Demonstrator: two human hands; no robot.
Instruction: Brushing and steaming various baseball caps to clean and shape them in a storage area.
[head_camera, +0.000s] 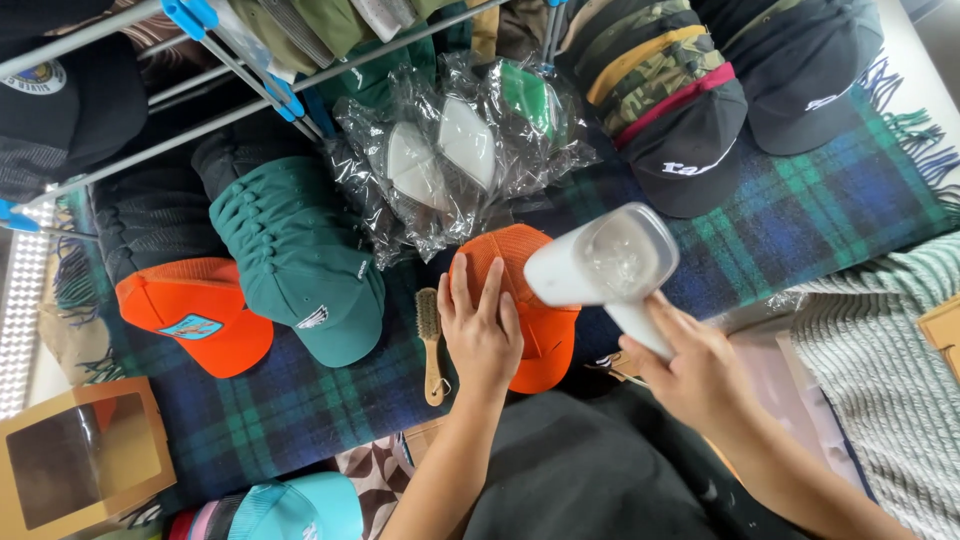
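My left hand (480, 335) lies flat, fingers spread, on an orange mesh-backed cap (528, 300) that rests on a blue and green plaid blanket (800, 215). My right hand (700, 372) grips the handle of a white hand-held garment steamer (603, 265), held over the cap's right side with its clear water tank facing up. A small wooden brush (431, 345) sits on the blanket just left of my left hand.
A stack of green caps (300, 255) and an orange cap (195, 315) lie to the left. Crumpled clear plastic bags (450, 160) sit behind. Camouflage and black caps (690, 120) fill the back right. A cardboard window box (80, 455) stands at bottom left, a metal rack (230, 70) above.
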